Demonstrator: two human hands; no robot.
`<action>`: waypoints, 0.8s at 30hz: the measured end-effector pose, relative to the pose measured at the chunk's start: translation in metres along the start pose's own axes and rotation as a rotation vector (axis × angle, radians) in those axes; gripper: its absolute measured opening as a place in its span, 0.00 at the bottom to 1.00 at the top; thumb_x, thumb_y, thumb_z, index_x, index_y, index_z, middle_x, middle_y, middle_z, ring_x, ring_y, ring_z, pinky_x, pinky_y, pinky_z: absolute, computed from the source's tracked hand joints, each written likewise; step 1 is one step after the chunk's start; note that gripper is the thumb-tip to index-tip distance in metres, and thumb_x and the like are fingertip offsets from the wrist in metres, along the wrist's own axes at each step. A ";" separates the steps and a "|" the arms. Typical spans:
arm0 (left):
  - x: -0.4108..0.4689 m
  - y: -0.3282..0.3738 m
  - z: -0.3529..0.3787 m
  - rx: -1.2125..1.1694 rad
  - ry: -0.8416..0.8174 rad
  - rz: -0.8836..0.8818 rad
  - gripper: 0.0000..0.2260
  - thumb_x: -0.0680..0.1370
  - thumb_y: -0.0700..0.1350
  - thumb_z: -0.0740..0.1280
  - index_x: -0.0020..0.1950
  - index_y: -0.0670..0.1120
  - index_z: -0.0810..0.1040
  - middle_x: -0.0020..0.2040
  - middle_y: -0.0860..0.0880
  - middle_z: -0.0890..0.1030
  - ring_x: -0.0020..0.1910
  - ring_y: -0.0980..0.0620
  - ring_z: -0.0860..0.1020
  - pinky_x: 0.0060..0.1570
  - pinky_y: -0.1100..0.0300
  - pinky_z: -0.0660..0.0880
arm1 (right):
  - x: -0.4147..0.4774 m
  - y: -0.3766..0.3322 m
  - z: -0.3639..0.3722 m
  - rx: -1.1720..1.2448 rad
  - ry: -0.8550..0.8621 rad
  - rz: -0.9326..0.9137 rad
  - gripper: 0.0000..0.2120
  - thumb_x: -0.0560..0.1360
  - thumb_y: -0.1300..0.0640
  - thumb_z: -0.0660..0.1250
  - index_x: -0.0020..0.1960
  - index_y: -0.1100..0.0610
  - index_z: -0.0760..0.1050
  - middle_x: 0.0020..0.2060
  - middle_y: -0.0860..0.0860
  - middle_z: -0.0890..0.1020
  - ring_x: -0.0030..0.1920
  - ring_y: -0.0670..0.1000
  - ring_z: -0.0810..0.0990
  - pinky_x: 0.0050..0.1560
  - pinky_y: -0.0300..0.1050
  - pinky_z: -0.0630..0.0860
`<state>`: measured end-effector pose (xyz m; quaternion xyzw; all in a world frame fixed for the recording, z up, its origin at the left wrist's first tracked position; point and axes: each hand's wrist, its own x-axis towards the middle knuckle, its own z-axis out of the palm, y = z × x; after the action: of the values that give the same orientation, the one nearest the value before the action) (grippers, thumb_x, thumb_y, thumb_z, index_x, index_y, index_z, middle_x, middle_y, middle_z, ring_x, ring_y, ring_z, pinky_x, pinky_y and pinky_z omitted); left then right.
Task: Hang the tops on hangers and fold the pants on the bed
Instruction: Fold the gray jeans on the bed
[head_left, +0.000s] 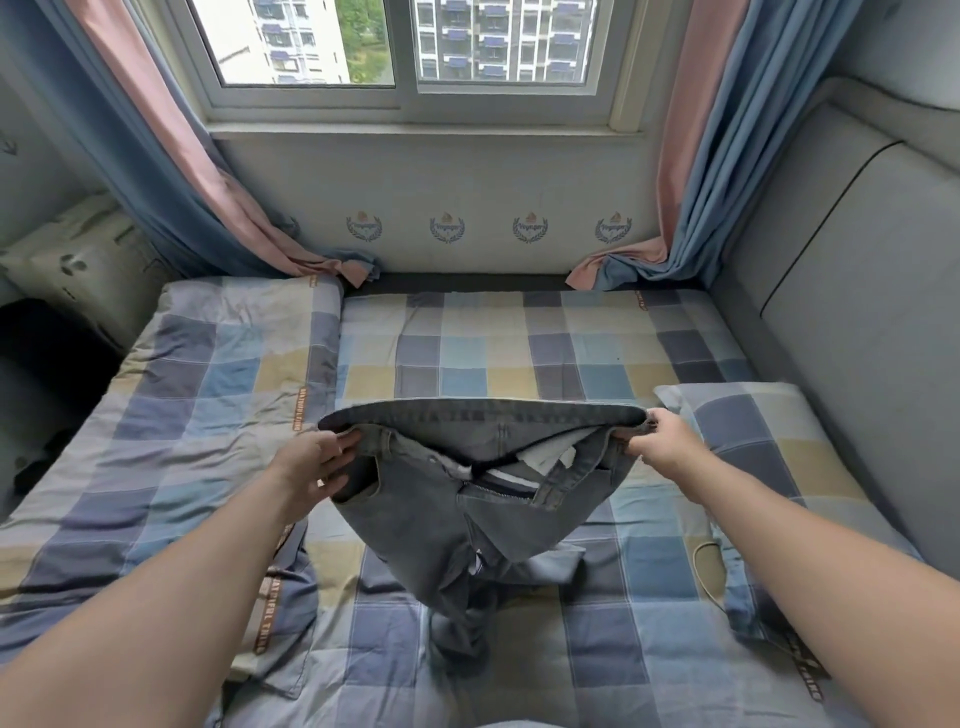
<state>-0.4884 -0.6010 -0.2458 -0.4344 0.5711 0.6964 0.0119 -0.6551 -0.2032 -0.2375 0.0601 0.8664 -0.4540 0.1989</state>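
Left hand (317, 467): I saw it gripping the left end of the waistband, fingers curled into the cloth.
Right hand (657, 439): I saw it pinching the right end, level with the left.
Jeans (441, 530): stretched between both hands, fly open; legs hung below them and bunched onto the bed (519, 343).
Pillow (769, 441): lay just outside the right hand.
Quilt (208, 389): lay folded outside the left hand.

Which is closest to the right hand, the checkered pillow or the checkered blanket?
The pillow, just beside the right hand gripping the jeans; the folded blanket lies past the left hand.
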 end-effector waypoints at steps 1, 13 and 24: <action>0.001 -0.003 -0.001 0.075 0.056 0.074 0.13 0.79 0.34 0.63 0.62 0.42 0.77 0.54 0.45 0.84 0.55 0.46 0.80 0.48 0.55 0.72 | -0.002 0.001 -0.002 -0.143 0.066 -0.061 0.07 0.76 0.65 0.67 0.53 0.57 0.76 0.48 0.57 0.81 0.47 0.57 0.78 0.47 0.49 0.74; -0.030 0.129 0.020 0.616 0.671 0.462 0.13 0.80 0.49 0.62 0.62 0.48 0.79 0.65 0.37 0.73 0.65 0.34 0.69 0.63 0.43 0.67 | 0.004 -0.148 -0.063 -0.218 0.466 -0.440 0.04 0.80 0.54 0.64 0.50 0.54 0.75 0.49 0.58 0.80 0.47 0.60 0.76 0.44 0.49 0.69; -0.148 0.371 0.039 0.119 0.612 0.902 0.14 0.82 0.47 0.62 0.62 0.40 0.76 0.50 0.44 0.76 0.52 0.40 0.77 0.51 0.53 0.72 | -0.062 -0.375 -0.192 -0.031 0.688 -0.761 0.11 0.81 0.52 0.65 0.43 0.57 0.72 0.33 0.49 0.74 0.38 0.56 0.73 0.35 0.46 0.63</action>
<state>-0.6098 -0.6270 0.1354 -0.3277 0.7167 0.4404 -0.4301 -0.7612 -0.2607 0.1705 -0.1166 0.8488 -0.4354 -0.2762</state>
